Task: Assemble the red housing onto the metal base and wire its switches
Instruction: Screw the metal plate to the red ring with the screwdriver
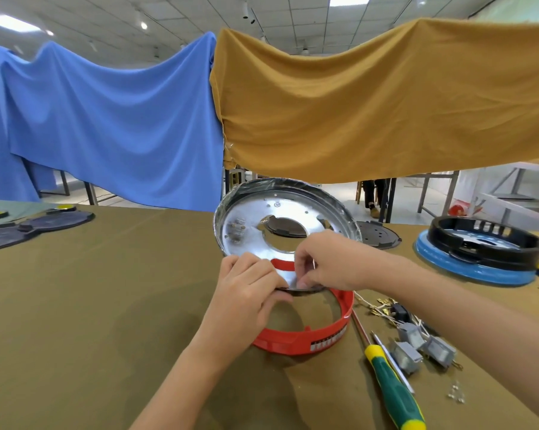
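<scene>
A round metal base (249,215) with a central hole is tilted up on its near edge, above the red ring housing (305,339) that lies on the table. My left hand (246,293) grips the base's lower rim from the left. My right hand (327,262) pinches the same rim from the right, fingers curled over the edge. The near rim between the hands is mostly hidden by fingers. Grey switches (420,346) with thin wires and brass terminals (383,305) lie to the right of the housing.
A green and yellow screwdriver (392,389) lies at the right front. A black ring on a blue base (479,252) stands at the far right. Dark flat discs (29,228) sit at the far left, another (380,234) behind the metal base. Small screws (456,394) lie near the switches.
</scene>
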The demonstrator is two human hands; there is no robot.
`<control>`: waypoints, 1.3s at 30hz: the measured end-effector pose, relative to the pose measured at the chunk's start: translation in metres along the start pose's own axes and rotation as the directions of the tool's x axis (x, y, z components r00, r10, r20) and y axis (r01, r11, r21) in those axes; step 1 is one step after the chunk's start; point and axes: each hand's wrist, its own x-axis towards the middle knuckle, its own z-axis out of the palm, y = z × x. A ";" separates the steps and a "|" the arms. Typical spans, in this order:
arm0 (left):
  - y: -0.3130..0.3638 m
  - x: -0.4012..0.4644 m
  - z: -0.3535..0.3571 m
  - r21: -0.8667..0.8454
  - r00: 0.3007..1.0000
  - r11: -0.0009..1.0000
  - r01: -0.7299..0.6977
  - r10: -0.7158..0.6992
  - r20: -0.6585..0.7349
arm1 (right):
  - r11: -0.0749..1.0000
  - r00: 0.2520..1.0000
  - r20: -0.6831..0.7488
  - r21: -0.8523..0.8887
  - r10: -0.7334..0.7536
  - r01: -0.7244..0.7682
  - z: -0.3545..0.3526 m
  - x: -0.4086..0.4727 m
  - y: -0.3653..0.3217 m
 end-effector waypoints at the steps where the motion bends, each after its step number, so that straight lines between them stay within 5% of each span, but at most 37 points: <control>1: 0.000 0.000 0.000 -0.009 1.000 1.000 0.016 -0.016 -0.003 | 1.000 1.000 -0.005 0.017 -0.007 0.007 -0.002 0.000 0.001; 9: 0.001 0.006 -0.004 -0.160 0.974 0.962 0.219 -0.225 -0.021 | 0.986 0.970 -0.228 0.125 -0.080 0.111 -0.008 -0.030 0.009; 13: 0.001 0.009 -0.007 -0.217 0.962 0.939 0.268 -0.271 0.016 | 0.990 0.980 -0.143 -0.044 -0.141 0.136 0.002 -0.041 0.011; 17: 0.002 0.010 -0.008 -0.250 0.964 0.931 0.266 -0.261 0.054 | 0.991 0.963 -0.239 0.025 -0.125 0.135 0.016 -0.037 0.010; 27: 0.005 0.006 -0.001 -0.291 0.969 0.926 0.239 -0.208 0.134 | 0.920 0.973 -0.219 0.364 -0.071 0.149 0.035 -0.044 0.026; 39: -0.001 0.001 -0.004 -0.362 0.938 0.887 0.287 -0.183 0.295 | 0.939 0.988 -0.131 0.324 -0.076 0.115 0.055 -0.049 0.030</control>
